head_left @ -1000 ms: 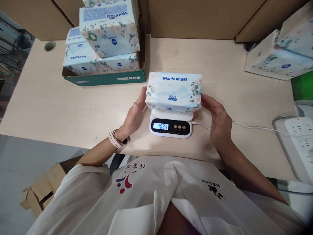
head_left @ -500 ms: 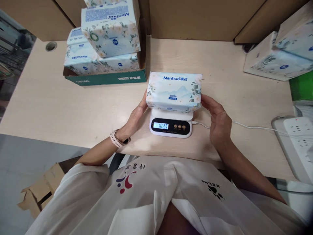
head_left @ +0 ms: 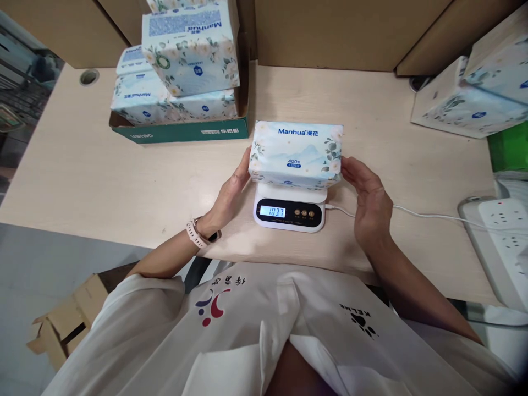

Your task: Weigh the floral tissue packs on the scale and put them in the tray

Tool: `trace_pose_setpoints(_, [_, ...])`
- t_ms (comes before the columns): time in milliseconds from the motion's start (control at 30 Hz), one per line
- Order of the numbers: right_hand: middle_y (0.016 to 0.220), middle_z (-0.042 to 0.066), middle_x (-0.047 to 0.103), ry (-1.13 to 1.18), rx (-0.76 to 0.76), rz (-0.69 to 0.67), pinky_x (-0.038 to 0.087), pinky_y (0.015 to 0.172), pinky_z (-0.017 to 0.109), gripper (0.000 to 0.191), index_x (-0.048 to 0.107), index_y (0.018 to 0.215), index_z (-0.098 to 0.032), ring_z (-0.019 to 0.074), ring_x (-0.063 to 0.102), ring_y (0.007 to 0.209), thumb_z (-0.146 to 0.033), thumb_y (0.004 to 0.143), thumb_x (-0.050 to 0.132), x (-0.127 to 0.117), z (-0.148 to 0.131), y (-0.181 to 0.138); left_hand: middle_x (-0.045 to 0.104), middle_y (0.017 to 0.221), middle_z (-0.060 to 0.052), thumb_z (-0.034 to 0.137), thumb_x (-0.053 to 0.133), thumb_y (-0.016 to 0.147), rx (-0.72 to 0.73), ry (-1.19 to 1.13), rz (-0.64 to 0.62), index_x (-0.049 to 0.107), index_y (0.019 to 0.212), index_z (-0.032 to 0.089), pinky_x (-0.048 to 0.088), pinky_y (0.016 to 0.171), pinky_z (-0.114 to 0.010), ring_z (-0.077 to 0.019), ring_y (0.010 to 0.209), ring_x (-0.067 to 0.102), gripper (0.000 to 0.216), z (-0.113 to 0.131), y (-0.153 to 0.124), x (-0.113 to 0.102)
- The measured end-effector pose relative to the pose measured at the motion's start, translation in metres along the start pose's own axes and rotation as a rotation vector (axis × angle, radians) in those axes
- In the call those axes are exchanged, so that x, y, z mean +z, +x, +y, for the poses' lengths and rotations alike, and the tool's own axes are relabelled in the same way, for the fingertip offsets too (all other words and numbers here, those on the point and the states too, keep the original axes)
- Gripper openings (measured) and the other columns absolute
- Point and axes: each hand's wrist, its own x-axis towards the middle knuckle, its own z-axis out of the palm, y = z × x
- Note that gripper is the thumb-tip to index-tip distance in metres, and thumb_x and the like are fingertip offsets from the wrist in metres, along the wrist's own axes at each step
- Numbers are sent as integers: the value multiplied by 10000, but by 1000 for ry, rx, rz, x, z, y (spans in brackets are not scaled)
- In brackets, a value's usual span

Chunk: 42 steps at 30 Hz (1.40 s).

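A white and pale-blue pack of tissues (head_left: 295,149), printed with flowers and "Manhua", rests on a small white kitchen scale (head_left: 289,226). The scale's lit display reads what looks like 1037; a decimal point is hard to make out. My left hand (head_left: 231,193) is against the pack's left side, its fingertips partly hidden by the pack. On the opposite side my right hand (head_left: 368,199) has its fingers curved against the pack's right end. Between them the two hands hold the pack by its ends.
At the back left, a green cardboard tray (head_left: 181,133) holds several more tissue packs (head_left: 192,55), stacked. Other packs (head_left: 462,102) stand at the back right, beside a green item (head_left: 509,146). A white cable (head_left: 433,214) runs from the scale toward a power strip (head_left: 503,231). An opened carton (head_left: 74,316) lies on the floor.
The view has shifted very slightly. The hands and the pack hold the same positions, and the scale's reading looks the same.
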Motion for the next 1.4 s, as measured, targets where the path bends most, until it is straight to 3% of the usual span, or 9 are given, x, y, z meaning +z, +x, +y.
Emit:
trace_pose_setpoints(200, [1727,-30,627,-15,16,14,413,1413,641,608,600,1627,-478,326,584,1628,-739,1097,455,-1,-2,0,137,1936,130,913,374,1046,9,1,29,345,1791,497,58,1513,-596,-348,1833,2,853,-5,0,-8])
trace_pose_setpoints(467, [1716,-49,639,-4,20,0,368,1443,641,622,629,1619,-449,320,573,1637,-747,1104,446,-1,-2,0,121,1949,62,981,472,966,-54,-1,-65,323,1816,414,-28,1516,-554,-349,1833,-31,1033,3,-4,8])
trace_pose_setpoints(633, [1712,-51,644,-15,2,0,394,1428,617,609,628,1614,-475,313,590,1622,-750,1102,446,-1,-1,0,85,1945,120,950,392,1012,-3,53,-18,246,1825,475,-31,1514,-570,-337,1832,-60,953,-5,-5,-2])
trace_pose_setpoints(800, [1742,-20,615,-9,-4,-7,387,1437,582,599,599,1641,-464,308,570,1642,-708,1110,469,-2,0,-1,30,1943,151,928,362,1035,19,55,27,280,1816,477,-41,1514,-556,-332,1824,-122,906,-7,-4,-7])
trace_pose_setpoints(900, [1811,-49,526,21,6,-21,330,1458,652,677,476,1702,-537,329,498,1699,-785,1071,484,-3,4,0,27,1939,170,914,332,1052,25,64,20,274,1811,504,-43,1514,-556,-323,1825,-119,864,-8,-4,-7])
trace_pose_setpoints(1000, [1909,-128,316,26,5,-84,224,1475,725,810,293,1753,-613,329,313,1791,-904,1012,440,-3,9,1,6,1936,188,913,321,1054,16,59,23,242,1808,535,-44,1511,-567,-312,1821,-139,848,-9,-4,-7])
trace_pose_setpoints(1067, [1931,-156,220,14,4,-120,181,1487,722,905,256,1765,-612,322,209,1822,-976,955,427,-2,10,2,-16,1934,196,929,327,1042,0,46,27,221,1807,551,-51,1508,-576,-312,1816,-164,860,-9,-4,-7])
trace_pose_setpoints(1267, [1937,-149,200,-22,10,-126,172,1489,728,970,296,1762,-581,344,164,1829,-1025,906,405,0,9,1,-51,1938,185,966,375,1003,-21,15,31,183,1811,559,-68,1503,-590,-348,1811,-178,924,-11,-3,-9])
trace_pose_setpoints(1400, [1952,-128,149,-94,-42,-156,192,1466,775,946,190,1790,-580,368,169,1827,-997,950,318,-1,9,1,-80,1934,194,937,319,1037,2,50,-11,134,1811,576,-27,1504,-599,-333,1815,-172,874,-16,-4,-15])
